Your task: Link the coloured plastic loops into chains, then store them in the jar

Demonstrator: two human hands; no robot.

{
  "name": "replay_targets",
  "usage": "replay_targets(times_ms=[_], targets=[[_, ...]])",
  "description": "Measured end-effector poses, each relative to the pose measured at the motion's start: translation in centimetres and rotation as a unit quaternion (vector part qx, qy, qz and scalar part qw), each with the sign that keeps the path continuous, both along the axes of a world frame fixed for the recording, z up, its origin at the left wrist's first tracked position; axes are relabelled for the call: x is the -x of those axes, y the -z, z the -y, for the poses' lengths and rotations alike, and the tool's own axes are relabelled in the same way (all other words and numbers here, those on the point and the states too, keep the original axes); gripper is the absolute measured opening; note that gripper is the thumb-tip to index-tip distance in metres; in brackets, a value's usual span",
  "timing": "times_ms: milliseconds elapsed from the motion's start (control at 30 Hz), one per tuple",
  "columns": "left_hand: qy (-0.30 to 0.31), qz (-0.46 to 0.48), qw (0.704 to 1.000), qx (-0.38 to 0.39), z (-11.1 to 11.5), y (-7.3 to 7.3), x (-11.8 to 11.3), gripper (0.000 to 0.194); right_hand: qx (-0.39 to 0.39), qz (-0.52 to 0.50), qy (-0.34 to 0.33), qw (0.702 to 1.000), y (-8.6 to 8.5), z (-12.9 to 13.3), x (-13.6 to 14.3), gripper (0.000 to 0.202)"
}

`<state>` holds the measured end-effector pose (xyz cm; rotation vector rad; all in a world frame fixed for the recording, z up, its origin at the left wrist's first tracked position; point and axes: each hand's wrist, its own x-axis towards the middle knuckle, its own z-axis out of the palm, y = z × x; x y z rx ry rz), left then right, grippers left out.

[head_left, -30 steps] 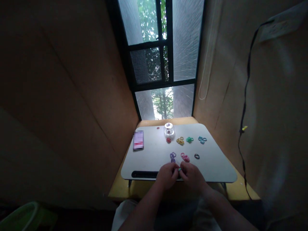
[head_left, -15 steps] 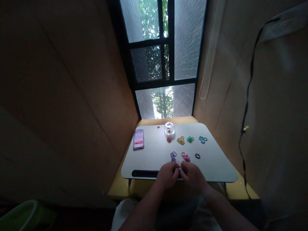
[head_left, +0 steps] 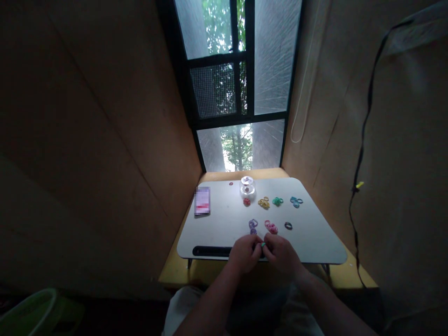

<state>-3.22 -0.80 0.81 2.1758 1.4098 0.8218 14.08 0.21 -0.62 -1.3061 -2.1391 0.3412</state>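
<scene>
My left hand (head_left: 245,253) and my right hand (head_left: 282,253) meet at the front edge of the white lap table (head_left: 220,228). Both are closed, with fingertips pinching a small green hair tie (head_left: 263,244) between them; most of it is hidden by the fingers. Just beyond my knuckles lie purple hair ties (head_left: 253,224), a pile of pink hair ties (head_left: 271,227) and a dark hair tie (head_left: 288,226). Farther back sit red hair ties (head_left: 247,201), yellow hair ties (head_left: 264,203), green hair ties (head_left: 277,201) and blue hair ties (head_left: 296,201).
A clear round container (head_left: 247,189) stands at the back beside a lone red ring (head_left: 231,184). The blurred card or phone (head_left: 202,201) lies at left. A black slot (head_left: 212,251) runs along the front edge. The dark cable (head_left: 364,126) hangs at right, a green basin (head_left: 31,312) lower left.
The camera view has shifted slightly. Both hands stay together at the same spot, still pinching the green hair tie, a little more of which shows now.
</scene>
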Motion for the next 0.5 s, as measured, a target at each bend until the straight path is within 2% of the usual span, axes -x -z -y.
replay_targets(times_ms=[500], targets=[[0.000,0.002,1.000,0.003,0.12,-0.04,-0.01,0.018,0.009,0.002,-0.003,1.000,-0.06,-0.01,0.01,0.015]])
